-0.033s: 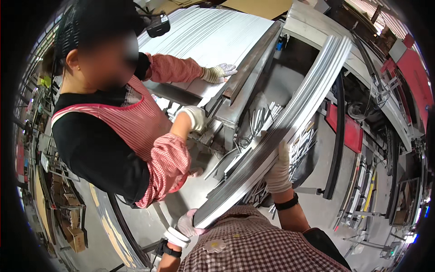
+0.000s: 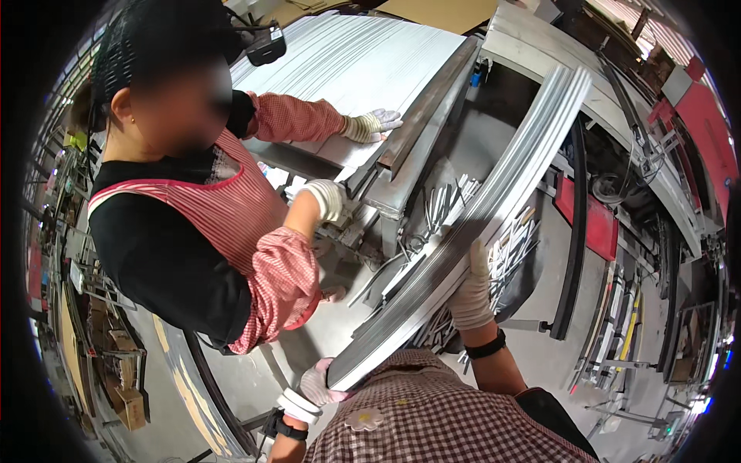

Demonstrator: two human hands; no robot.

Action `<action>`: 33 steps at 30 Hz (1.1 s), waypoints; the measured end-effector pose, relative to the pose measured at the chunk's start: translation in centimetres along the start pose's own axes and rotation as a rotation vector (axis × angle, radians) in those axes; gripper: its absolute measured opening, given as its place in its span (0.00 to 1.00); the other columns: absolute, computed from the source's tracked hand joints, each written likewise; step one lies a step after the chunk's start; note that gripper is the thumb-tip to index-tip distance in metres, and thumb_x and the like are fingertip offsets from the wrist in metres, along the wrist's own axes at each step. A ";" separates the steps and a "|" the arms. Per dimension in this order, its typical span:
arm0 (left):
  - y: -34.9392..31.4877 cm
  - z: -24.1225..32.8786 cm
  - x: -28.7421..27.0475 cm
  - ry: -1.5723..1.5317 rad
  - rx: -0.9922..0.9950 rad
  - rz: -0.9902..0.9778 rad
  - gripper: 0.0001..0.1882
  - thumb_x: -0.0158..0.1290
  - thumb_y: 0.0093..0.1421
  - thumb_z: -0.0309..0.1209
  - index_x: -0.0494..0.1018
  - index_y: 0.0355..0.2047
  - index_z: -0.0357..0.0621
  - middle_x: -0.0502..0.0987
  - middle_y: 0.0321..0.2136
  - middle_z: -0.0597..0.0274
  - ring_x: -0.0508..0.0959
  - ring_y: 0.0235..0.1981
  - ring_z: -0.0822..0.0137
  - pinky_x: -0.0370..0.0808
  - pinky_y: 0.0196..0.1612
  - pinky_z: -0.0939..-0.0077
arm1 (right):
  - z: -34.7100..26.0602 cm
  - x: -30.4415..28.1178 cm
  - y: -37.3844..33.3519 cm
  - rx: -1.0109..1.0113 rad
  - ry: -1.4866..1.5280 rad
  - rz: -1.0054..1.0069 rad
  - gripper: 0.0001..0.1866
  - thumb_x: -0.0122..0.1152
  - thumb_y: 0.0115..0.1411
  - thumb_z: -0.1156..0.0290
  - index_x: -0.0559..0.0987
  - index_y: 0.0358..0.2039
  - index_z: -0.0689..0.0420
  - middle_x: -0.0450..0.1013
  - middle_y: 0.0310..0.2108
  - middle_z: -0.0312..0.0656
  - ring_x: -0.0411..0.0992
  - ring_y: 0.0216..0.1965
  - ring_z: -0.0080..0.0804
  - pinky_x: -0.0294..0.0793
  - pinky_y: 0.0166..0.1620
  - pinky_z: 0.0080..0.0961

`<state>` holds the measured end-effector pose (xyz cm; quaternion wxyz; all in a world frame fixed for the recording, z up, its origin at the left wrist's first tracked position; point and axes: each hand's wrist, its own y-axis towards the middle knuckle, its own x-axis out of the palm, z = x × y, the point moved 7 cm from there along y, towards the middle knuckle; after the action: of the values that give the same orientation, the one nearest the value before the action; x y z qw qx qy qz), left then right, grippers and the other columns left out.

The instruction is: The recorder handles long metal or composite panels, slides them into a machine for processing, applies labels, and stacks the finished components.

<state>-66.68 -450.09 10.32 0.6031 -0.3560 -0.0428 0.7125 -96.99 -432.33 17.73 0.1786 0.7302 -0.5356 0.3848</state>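
Note:
A thick bundle of long, thin white and grey strips [image 2: 440, 270] slants from my lap up to the far right, bowed in the fisheye picture. My left hand [image 2: 318, 383], in a pale glove, is closed round its near lower end. Farther along, my gloved right hand [image 2: 472, 297] grips the bundle from its right side; its fingertips are partly hidden behind the strips. Across from me on the left, a co-worker [image 2: 185, 201] rests one gloved hand [image 2: 372, 125] on a wide layer of similar white strips [image 2: 355, 65]. The co-worker's other gloved hand [image 2: 328, 201] is by the machine's edge.
A metal beam [image 2: 432, 100] borders the strip-covered table. Below the bundle, many short offcuts [image 2: 513, 247] lie in a dark container. At the right stand a grey machine frame [image 2: 648, 162] and a red panel [image 2: 587, 220]. Racks with cartons [image 2: 127, 401] line the left.
The bundle's far end has shifted slightly left and down, and my right hand has moved a little with it. The co-worker's nearer hand has moved slightly.

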 end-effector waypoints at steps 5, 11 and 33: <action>-1.8 -1.6 -0.2 0.033 -0.050 0.029 0.54 0.70 0.26 0.60 0.66 0.49 0.38 0.77 0.36 0.48 0.78 0.40 0.52 0.73 0.45 0.66 | 1.4 0.2 -0.6 0.131 -0.016 -0.032 0.32 0.56 0.57 0.44 0.71 0.48 0.60 0.74 0.38 0.42 0.74 0.40 0.32 0.76 0.43 0.29; -2.5 -0.9 0.0 0.069 -0.055 0.049 0.56 0.69 0.27 0.60 0.64 0.51 0.36 0.76 0.36 0.47 0.77 0.41 0.51 0.73 0.45 0.65 | 0.9 1.1 0.1 0.123 -0.004 -0.112 0.33 0.57 0.56 0.43 0.71 0.48 0.62 0.74 0.39 0.45 0.74 0.40 0.35 0.76 0.44 0.31; -2.9 0.6 -0.1 -0.043 -0.072 0.090 0.54 0.73 0.29 0.53 0.63 0.52 0.33 0.76 0.38 0.48 0.76 0.41 0.55 0.72 0.46 0.65 | 2.9 -0.9 2.8 0.179 0.011 0.088 0.44 0.62 0.44 0.31 0.71 0.45 0.61 0.71 0.34 0.42 0.71 0.39 0.34 0.75 0.42 0.34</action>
<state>-64.66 -449.19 12.25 0.5562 -0.3633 -0.0652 0.7446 -98.62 -434.66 14.76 0.0985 0.7170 -0.5297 0.4423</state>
